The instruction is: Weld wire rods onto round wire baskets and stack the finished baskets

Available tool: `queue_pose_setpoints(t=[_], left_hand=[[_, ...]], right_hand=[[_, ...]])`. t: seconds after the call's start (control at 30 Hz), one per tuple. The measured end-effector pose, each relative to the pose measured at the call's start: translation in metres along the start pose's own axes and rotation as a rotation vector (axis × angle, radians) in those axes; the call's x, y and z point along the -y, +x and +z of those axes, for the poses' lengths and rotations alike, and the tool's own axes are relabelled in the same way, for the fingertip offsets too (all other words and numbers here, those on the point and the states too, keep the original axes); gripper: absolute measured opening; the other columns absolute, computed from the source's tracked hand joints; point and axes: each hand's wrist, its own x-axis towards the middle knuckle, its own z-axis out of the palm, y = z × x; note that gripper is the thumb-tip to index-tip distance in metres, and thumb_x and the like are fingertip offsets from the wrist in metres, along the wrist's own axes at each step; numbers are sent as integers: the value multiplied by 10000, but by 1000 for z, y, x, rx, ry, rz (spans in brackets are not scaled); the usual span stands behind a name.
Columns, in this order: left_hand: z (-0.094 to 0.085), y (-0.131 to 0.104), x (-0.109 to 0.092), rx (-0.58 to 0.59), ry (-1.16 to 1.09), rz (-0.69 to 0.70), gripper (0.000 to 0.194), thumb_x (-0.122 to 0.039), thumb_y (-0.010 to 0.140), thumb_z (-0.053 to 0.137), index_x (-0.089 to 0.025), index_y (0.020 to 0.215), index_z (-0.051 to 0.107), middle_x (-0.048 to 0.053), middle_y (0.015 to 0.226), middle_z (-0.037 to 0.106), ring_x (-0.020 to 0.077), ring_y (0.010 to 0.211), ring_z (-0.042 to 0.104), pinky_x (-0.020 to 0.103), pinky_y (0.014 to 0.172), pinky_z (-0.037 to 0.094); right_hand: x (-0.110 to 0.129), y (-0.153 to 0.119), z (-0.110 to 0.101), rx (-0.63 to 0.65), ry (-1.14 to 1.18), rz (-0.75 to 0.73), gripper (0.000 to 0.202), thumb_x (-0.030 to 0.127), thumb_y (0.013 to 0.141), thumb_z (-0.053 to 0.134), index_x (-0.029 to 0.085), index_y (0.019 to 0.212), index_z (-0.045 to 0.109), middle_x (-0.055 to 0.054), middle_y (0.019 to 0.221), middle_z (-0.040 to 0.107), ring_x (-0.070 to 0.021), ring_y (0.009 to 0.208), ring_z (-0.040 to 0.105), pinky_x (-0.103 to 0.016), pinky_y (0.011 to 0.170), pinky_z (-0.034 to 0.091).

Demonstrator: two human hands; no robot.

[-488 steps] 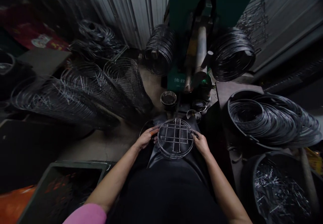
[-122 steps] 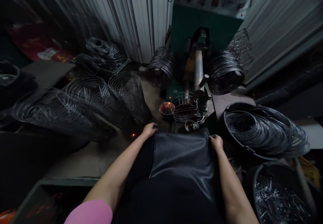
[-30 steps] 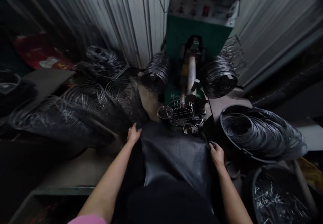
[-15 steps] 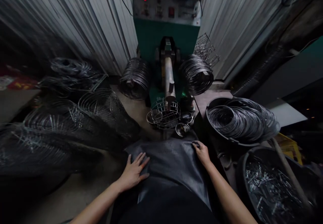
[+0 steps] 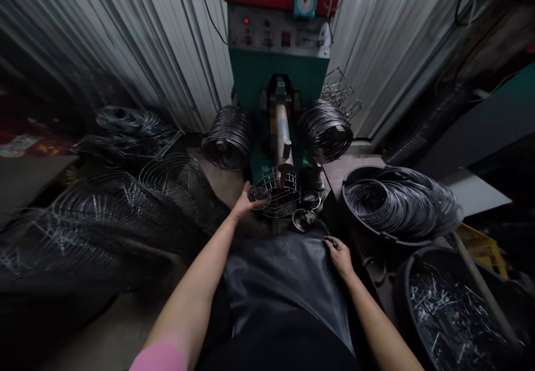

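A round wire basket sits below the end of the machine's metal arm. At its left side my left hand reaches around a small round dish, thumb and fingers apart. Whether they touch the dish or the basket wires is unclear. My right hand is closed at the right edge of the black apron over my lap. A small dark thing shows at its fingertips, too dim to name. Another small round dish with bits in it lies just beyond the apron.
Wire coils flank the machine. Stacked wire baskets stand at left. On the right are a tub of wire rings and a bucket of short metal pieces. The control panel has a lit red lamp.
My left hand has moved forward from the apron to the left side of the wire basket. My right hand stays by the apron's edge. The view has tilted up slightly.
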Motion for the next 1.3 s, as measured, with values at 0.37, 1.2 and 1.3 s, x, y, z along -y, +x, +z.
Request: queue_pose_setpoints(t=[0.37,1.2,1.3], left_hand=[[-1,-29,4,-80,0,173,964,-366,478,835,-153,1293,367,122,1200,527,275,1119,511,445,990,395],[19,-65,-47,69,631,265,922,-349,456,806,-216,1279,411,85,1236,493,310,1141,455,434,983,359],[17,-60,-48,74,617,269,921,-356,454,807,-246,1280,413,76,1233,495,314,1139,454,448,983,355]], right_hand=[[83,7,4,297,-94,-151,259,381,679,584,187,829,667,-74,854,697,-234,841,639,-354,784,479],[172,19,56,692,-293,-711,246,144,795,562,192,1022,645,-67,966,661,-182,887,622,-293,774,483],[174,23,57,696,-331,-728,264,133,772,603,191,1026,647,-69,954,662,-189,868,629,-296,761,490]])
